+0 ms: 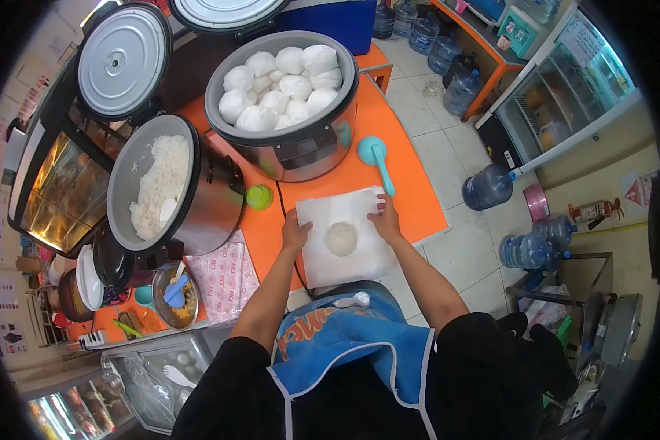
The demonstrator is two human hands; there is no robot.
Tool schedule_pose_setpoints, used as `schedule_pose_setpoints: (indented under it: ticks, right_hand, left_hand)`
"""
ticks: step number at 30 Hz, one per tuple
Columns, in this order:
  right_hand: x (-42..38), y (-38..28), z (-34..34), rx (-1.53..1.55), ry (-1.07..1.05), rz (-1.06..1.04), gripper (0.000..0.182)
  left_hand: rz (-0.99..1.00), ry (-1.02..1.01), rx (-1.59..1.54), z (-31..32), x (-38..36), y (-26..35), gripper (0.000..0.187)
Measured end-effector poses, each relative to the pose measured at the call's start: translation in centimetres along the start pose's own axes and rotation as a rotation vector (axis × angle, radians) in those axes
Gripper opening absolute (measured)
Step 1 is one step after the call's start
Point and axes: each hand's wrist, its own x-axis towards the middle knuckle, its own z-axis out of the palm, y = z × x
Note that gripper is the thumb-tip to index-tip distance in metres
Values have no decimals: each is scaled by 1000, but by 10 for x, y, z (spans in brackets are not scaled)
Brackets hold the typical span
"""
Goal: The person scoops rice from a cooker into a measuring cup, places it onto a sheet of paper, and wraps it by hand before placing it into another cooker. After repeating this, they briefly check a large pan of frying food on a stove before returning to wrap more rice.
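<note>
A sheet of white wrapping paper [319, 270] lies in front of me at the orange table's edge, with a round, flattened mound of rice [341, 239] on its middle. My left hand [295, 235] grips the paper's left edge, thumb on top. On the opposite edge, my right hand [386, 218] pinches the paper near its upper right corner. Just beyond that hand lies a turquoise rice scoop [378, 163]. Ahead stands an open rice cooker [282, 158] full of white paper-wrapped bundles [295, 86].
To the left, a second open cooker [209, 187] holds loose rice [158, 183]. A green lidded item [259, 196] sits between the cookers. Printed wrapping sheets [224, 279] and a metal bowl [176, 312] with a blue utensil are at left. Water bottles [488, 187] stand on the floor at right.
</note>
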Motion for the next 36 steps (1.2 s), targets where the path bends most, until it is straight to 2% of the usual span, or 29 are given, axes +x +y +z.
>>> schedule_pose_setpoints:
  ticks: [1,2,4,6,8,9,10,12,13,14,15,16,17,18,19,21,24,26,28,32,35,36]
  right_hand:
    - [6,2,-2,0,-1,-4,74]
    - [13,4,-5,9,-66,2,75]
    - [23,5,-5,21,-133,13,76]
    - [30,-2,-6,60,-230,-128,75]
    - [45,-1,0,71,-219,-184,69]
    - [52,-2,3,79,-208,-243,64]
    - [50,-18,-1,81,-210,-243,64]
    - [44,-47,-15,-28,-318,-161,43]
    - [41,-52,-19,-25,-321,-160,43]
    - [37,-54,-25,-138,-341,-303,32]
    - [32,-56,-32,-252,-360,-445,23]
    - [25,-58,-40,-251,-362,-441,23]
    - [17,-59,-49,-319,-355,-600,19]
    - [8,-60,-55,-386,-346,-760,19]
    - [-2,-57,-60,-384,-347,-758,19]
    - [-19,-52,-66,-526,-263,-869,23]
    - [-38,-39,-70,-554,-208,-952,23]
    - [-44,-28,-67,-564,-210,-961,23]
    - [-51,-21,-64,-575,-210,-968,24]
    - [-58,-8,-53,-623,-204,-977,28]
    - [-63,-4,-49,-633,-191,-962,30]
    - [-65,-3,-48,-636,-180,-952,30]
  left_hand:
    - [-34,-69,-180,-3,5,-3,70]
    - [-33,-65,-180,-7,9,-7,70]
    - [-91,-295,-200,-23,3,20,62]
    - [-81,-313,-246,-28,1,48,60]
    - [-65,-330,-293,-23,11,56,58]
    - [16,-239,-242,-18,18,52,56]
    - [95,-145,-191,-17,23,52,54]
    - [84,-182,-98,-24,33,55,48]
    - [77,-223,-7,-28,34,61,42]
    - [75,-223,-6,-33,31,66,42]
    - [187,-265,105,-39,25,74,35]
    - [297,-309,217,-45,18,80,29]
    - [292,-311,217,-49,9,85,29]
    - [435,-319,288,-53,-1,90,25]
    - [580,-325,359,-56,-9,88,22]
    - [601,-350,365,-60,-23,83,23]
    - [602,-417,433,-63,-42,74,24]
    - [585,-457,499,-64,-51,70,25]
    - [691,-402,660,-64,-57,60,24]
    - [672,-408,710,-61,-56,47,22]
    - [596,-479,808,-53,-57,68,27]
    - [576,-461,810,-48,-62,91,38]
